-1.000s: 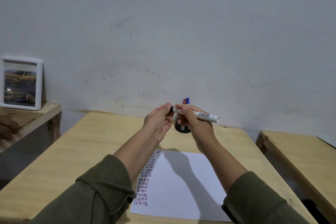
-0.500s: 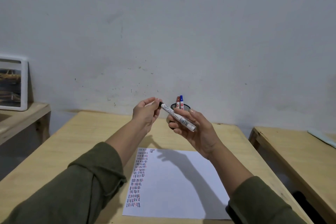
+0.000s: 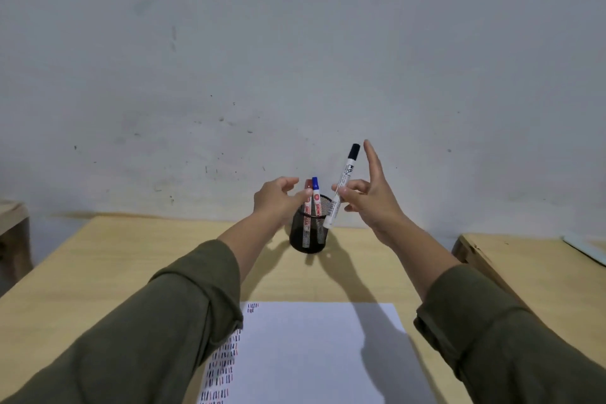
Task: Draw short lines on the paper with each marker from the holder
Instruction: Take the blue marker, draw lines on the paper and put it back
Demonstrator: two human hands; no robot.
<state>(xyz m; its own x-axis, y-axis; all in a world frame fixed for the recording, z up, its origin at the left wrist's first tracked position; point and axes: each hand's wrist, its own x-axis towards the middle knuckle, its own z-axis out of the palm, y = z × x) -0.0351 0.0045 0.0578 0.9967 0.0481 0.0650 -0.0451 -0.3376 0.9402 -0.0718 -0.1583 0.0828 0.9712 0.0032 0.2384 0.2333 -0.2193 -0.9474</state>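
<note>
A black mesh holder (image 3: 308, 236) stands on the wooden table (image 3: 137, 259) near the wall, with a red marker (image 3: 307, 207) and a blue marker (image 3: 316, 197) upright in it. My right hand (image 3: 369, 198) pinches a white marker with a black cap (image 3: 342, 185), held tilted, cap up, its lower end just above the holder's right rim. My left hand (image 3: 278, 198) reaches the holder's left side, fingertips touching the red marker. White paper (image 3: 314, 354) lies near me, with rows of short black, red and blue lines along its left edge.
A grey wall rises right behind the holder. A second wooden table (image 3: 531, 269) stands to the right, with a pale flat object (image 3: 587, 248) at its far edge. Part of a low wooden shelf (image 3: 13, 223) shows at the left edge.
Both hands moved forward from above the paper to the holder. The black marker swung from nearly level to upright over the holder. My left hand left the marker's cap and went to the red marker.
</note>
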